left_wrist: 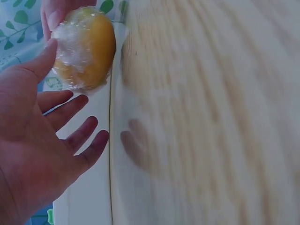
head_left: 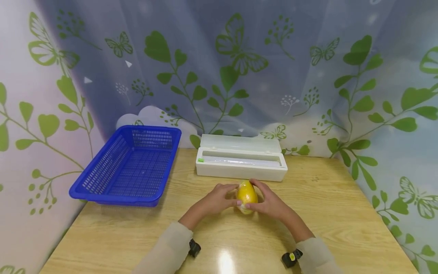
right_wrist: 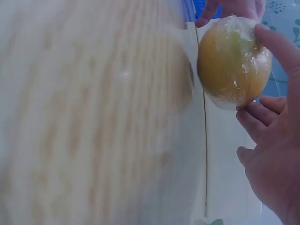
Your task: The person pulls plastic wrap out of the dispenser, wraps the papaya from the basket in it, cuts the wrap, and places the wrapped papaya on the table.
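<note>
A yellow fruit wrapped in clear cling film is held between both hands over the table, in front of a long white box. My left hand pinches its left side between thumb and fingertips. From the right, my right hand grips it the same way, thumb at the near end and a finger at the far end. In the left wrist view the film bunches in whitish folds on the fruit, and the other fingers spread away from it. The right wrist view shows the film smooth and shiny over the fruit.
The white cling film box stands behind the hands with its lid up, a film roll inside and a green slider at its left. A blue plastic basket sits at the back left. A patterned curtain hangs behind the wooden table.
</note>
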### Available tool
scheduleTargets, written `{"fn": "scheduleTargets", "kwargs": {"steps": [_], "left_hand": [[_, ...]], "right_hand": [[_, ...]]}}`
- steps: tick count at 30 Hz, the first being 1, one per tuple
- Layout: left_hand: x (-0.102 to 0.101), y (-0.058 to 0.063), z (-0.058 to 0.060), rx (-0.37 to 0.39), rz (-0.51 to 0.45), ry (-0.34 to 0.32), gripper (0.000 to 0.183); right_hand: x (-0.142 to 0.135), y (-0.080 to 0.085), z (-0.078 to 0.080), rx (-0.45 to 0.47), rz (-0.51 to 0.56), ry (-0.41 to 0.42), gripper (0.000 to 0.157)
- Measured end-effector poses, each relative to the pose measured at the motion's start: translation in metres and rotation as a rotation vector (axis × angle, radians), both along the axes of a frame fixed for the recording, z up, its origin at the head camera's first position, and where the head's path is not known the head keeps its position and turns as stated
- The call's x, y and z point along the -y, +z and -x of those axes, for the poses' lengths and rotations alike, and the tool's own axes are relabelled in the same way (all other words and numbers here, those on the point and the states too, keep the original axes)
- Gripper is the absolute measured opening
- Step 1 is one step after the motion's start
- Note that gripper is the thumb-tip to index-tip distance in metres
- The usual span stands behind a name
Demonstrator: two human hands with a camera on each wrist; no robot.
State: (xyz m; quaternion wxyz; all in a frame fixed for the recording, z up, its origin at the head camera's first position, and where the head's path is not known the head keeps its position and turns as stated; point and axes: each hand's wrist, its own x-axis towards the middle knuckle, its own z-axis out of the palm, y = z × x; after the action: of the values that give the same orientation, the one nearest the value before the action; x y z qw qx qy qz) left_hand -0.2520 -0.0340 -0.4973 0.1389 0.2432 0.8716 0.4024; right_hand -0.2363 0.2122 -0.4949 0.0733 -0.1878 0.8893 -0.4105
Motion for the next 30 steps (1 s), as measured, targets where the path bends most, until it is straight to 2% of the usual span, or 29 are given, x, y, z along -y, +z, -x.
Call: {"fn": "scheduleTargets", "kwargs": {"steps": [5, 7, 10, 14, 16, 20, 23, 27, 30], "left_hand": [[0.004, -0.001, 0.001, 0.008, 0.025, -0.044, 0.070], [0.007, 0.001, 0.002, 0.025, 0.036, -0.053, 0.071], [0.013, 0.009, 0.002, 0.049, 0.027, -0.037, 0.070], [0.013, 0.019, 0.002, 0.039, -0.053, -0.011, 0.065], [0.010, 0.019, 0.003, 0.019, -0.085, -0.024, 0.060], [0.005, 0.012, 0.003, 0.009, -0.085, -0.043, 0.058], [0.006, 0.007, 0.003, 0.037, -0.080, -0.033, 0.061], [0.010, 0.006, 0.002, 0.075, -0.080, -0.015, 0.064], [0.013, 0.009, 0.001, 0.106, -0.089, -0.018, 0.065]], "right_hand": [[0.007, 0.001, 0.001, -0.099, -0.084, 0.026, 0.095], [0.012, 0.002, 0.001, -0.147, -0.120, 0.041, 0.096], [0.020, 0.002, 0.000, -0.172, -0.149, 0.065, 0.098], [0.026, 0.002, -0.003, -0.122, -0.130, 0.082, 0.101], [0.025, 0.002, -0.003, -0.103, -0.115, 0.082, 0.100], [0.021, 0.000, -0.001, -0.045, -0.079, 0.083, 0.097], [0.016, -0.002, 0.000, 0.041, -0.030, 0.080, 0.100], [0.011, -0.001, 0.000, 0.144, 0.035, 0.076, 0.105], [0.011, 0.000, 0.000, 0.119, 0.018, 0.069, 0.102]]}}
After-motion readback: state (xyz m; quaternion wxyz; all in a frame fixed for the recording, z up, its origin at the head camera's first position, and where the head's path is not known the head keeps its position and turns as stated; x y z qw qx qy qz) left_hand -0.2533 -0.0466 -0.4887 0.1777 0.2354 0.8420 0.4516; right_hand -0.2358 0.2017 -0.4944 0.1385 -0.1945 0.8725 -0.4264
